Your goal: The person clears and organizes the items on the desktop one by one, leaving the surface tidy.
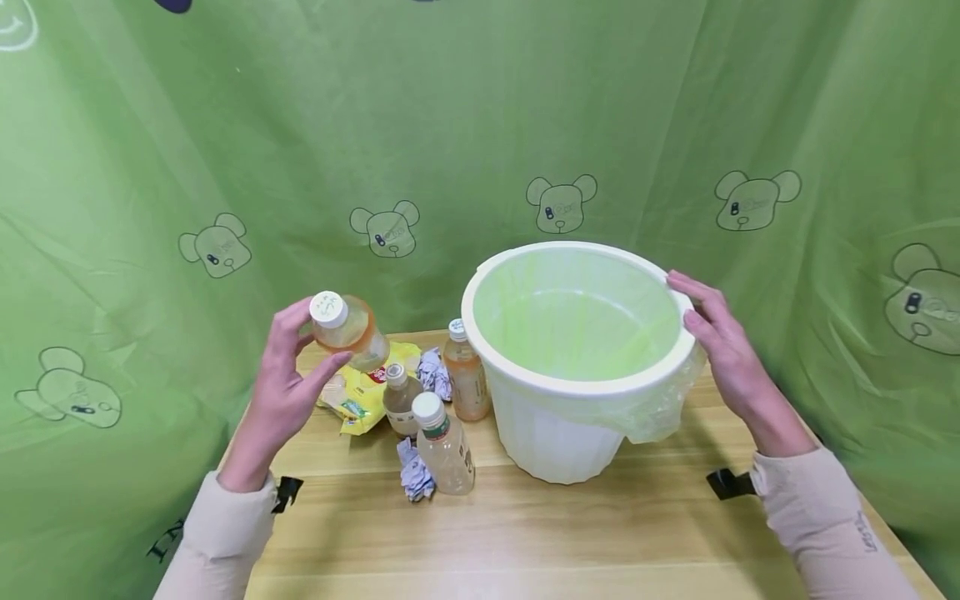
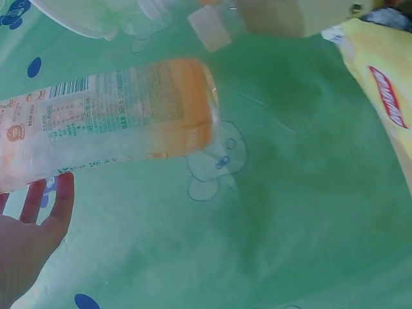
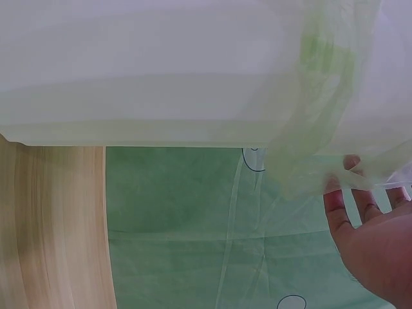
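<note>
My left hand grips a clear plastic bottle with a white cap and an orange label, held above the table at the left. In the left wrist view the bottle lies sideways across the picture, its barcode showing. My right hand rests at the right rim of a white bin lined with a thin green bag. Seen from the right wrist, the fingers are spread, fairly straight, against the bag's overhanging edge.
Left of the bin stand a clear bottle, a small brownish bottle and an orange-labelled bottle. Two crumpled papers and a yellow wrapper lie among them on the wooden table. A green curtain surrounds the table.
</note>
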Demonstrator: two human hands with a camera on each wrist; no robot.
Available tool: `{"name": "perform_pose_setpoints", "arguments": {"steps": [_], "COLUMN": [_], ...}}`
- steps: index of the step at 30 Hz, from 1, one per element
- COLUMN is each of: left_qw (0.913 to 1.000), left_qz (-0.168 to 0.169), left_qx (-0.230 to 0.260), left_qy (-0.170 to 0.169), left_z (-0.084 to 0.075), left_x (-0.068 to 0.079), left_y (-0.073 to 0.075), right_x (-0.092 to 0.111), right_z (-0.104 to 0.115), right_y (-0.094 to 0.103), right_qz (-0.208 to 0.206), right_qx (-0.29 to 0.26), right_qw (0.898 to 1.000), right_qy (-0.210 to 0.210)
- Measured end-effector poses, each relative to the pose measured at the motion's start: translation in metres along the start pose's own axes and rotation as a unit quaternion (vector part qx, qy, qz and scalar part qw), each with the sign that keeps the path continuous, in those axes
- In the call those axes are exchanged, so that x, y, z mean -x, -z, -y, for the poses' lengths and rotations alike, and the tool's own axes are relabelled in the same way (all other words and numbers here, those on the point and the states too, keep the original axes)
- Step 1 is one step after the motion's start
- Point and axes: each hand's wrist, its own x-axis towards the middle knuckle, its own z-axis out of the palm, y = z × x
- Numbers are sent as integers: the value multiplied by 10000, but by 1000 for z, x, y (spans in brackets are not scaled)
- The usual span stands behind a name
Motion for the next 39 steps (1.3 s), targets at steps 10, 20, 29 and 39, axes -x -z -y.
{"name": "perform_pose_setpoints", "arguments": {"steps": [10, 20, 29, 39], "left_qw": [9983, 9925, 9855, 9807], "left_qz": [-96, -187, -137, -133], "left_qx": [428, 900, 1268, 1366], "left_qy": [-371, -810, -1117, -1393], "left_z": [-7, -16, -23, -33], "left_x": [-22, -45, -59, -72], "left_y": [-21, -41, -57, -69], "right_x": [0, 0, 0, 0], "right_z": [-1, -1, -2, -2], "right_y": [0, -1, -1, -1], "right_qz": [-1, -36, -45, -34], "right_qx": [-4, -36, 56, -18], "right_qw": [10000, 10000, 10000, 10000], "right_qy": [-10, 9, 4, -36]}}
